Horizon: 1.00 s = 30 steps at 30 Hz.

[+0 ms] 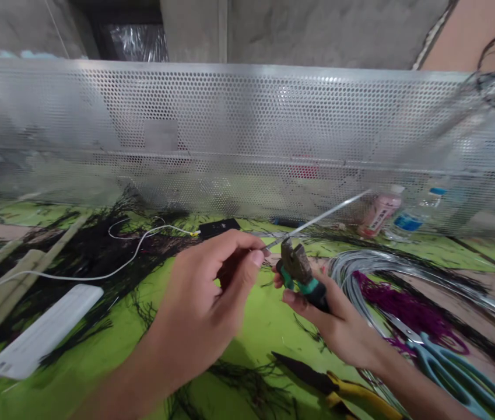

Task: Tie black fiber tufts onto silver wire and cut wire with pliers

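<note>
My left hand (206,291) pinches the near end of a thin grey wire (326,213) between thumb and forefinger. The wire runs up and to the right towards the perforated metal screen (238,122). My right hand (339,321) grips pliers (300,273) with green and black handles. Their rusty jaws are closed around the wire just beside my left fingertips. Both hands hover over the green table cover (256,326).
A white power bank (44,331) with a white cable lies left. Yellow-handled pliers (339,388) and teal scissors (452,367) lie at the front right beside a coil of wire (361,268), purple fibres (404,309) and black strands. Two bottles (381,213) lie by the screen.
</note>
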{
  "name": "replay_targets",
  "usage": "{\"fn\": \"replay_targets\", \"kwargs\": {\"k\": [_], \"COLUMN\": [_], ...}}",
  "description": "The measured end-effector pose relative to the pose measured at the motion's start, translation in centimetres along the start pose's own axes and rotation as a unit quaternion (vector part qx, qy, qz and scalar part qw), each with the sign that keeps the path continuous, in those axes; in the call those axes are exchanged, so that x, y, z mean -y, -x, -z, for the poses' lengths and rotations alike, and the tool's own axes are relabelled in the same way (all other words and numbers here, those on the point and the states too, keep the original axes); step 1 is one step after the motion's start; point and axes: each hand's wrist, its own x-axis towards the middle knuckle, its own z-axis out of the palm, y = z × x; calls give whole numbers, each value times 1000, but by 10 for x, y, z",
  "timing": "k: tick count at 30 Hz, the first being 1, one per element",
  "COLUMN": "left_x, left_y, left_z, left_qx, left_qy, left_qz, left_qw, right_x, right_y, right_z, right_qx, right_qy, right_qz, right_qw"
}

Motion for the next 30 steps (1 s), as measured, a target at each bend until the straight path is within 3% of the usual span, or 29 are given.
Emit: {"fn": "replay_targets", "kwargs": {"k": [2, 5, 10, 13, 15, 18, 20, 21, 23, 26, 28, 30], "left_x": [2, 1, -13, -23, -26, -27, -25, -23, -18, -10, -5, 0], "left_y": [-2, -14, -39, -41, -36, -18, 0, 10, 34, 72, 95, 116], "left_z": [3, 7, -5, -17, -20, -14, -5, -1, 5, 12, 15, 17], "left_qx": [12, 23, -18, -3, 15, 32, 24, 14, 17, 26, 109, 233], "left_qy": [81, 239, 422, 479, 489, 411, 305, 256, 223, 259, 228, 128], "left_qz": [55, 109, 143, 135, 105, 71, 85, 99, 141, 221, 274, 305], "left_qw": [995, 965, 895, 867, 866, 908, 948, 962, 964, 940, 928, 915], "right_x": [1, 4, 17, 23, 25, 27, 24, 21, 10, -13, -29, -42], "right_y": [3, 5, 11, 19, 27, 38, 47, 52, 62, 80, 90, 96], "right_z": [2, 5, -2, -7, -4, 11, 24, 30, 40, 47, 48, 49], "right_qx": [27, 123, 259, 277, 257, 191, 131, 103, 69, 58, 60, 69], "right_qy": [-37, -131, -262, -301, -297, -184, -42, 37, 186, 351, 402, 419], "right_qz": [-29, -56, -2, 19, 16, 25, 91, 136, 212, 247, 250, 243], "right_qw": [998, 982, 930, 912, 920, 964, 986, 985, 957, 901, 879, 872]}}
